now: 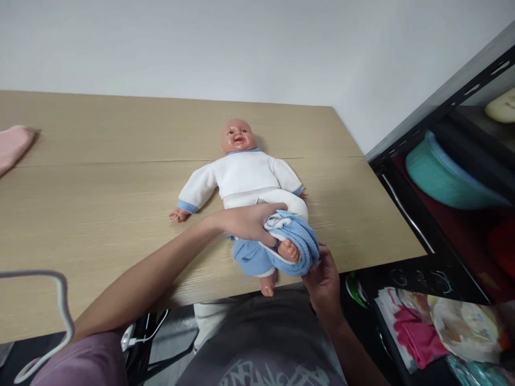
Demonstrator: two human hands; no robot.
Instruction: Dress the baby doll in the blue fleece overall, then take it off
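A baby doll [238, 136] lies face up on the table, its head toward the wall. It wears a white long-sleeved top [250, 174] with blue trim. Blue and white pants [300, 238] are bunched around its legs. One bare doll foot [288, 250] pokes out of the rolled cloth, and the other foot [268, 284] hangs at the table's front edge. My left hand [255, 221] reaches across and is closed on the pants at the raised leg. At the right side of the roll, my right hand [324, 276] pinches the blue cloth, its fingertips partly hidden.
The wooden table [100, 203] meets a white wall at the back. A pink cloth item [15, 146] lies at the far left. A grey cable [60, 289] loops over the front left. On the right stands a black shelf with a teal basin [446, 177] and bagged items below.
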